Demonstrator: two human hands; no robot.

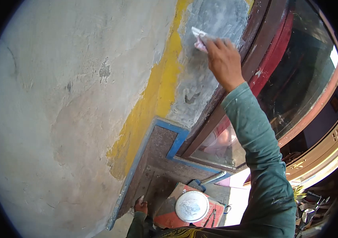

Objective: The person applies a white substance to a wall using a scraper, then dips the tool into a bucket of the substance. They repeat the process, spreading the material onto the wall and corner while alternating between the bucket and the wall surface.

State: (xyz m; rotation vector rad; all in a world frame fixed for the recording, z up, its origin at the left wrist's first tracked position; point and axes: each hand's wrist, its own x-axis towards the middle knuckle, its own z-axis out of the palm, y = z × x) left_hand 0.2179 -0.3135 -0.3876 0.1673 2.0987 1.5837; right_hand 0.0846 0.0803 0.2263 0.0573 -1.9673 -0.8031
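At the upper part of the wall, in the head view, my right hand (225, 63) pinches a whitish folded piece (200, 39) against the grey strip (194, 73) — whether it is paper, cloth or a thin blade I cannot tell. That strip runs between the yellow band (167, 83) and the brown window frame (258, 43). To do this well, I judge, I should hold the piece flat, press evenly and stroke along the strip's length, easing off beside the frame so as not to scuff it. The rough pit (191, 98) lower on the strip seems to call for lighter, separate passes. My left hand (141, 207) is low down, near the wall's foot, its fingers partly curled — whether they grip anything I cannot tell. Near it, the round white container (192, 206) sits on a red stand (167, 218), a plier-like tool (213, 218) beside it
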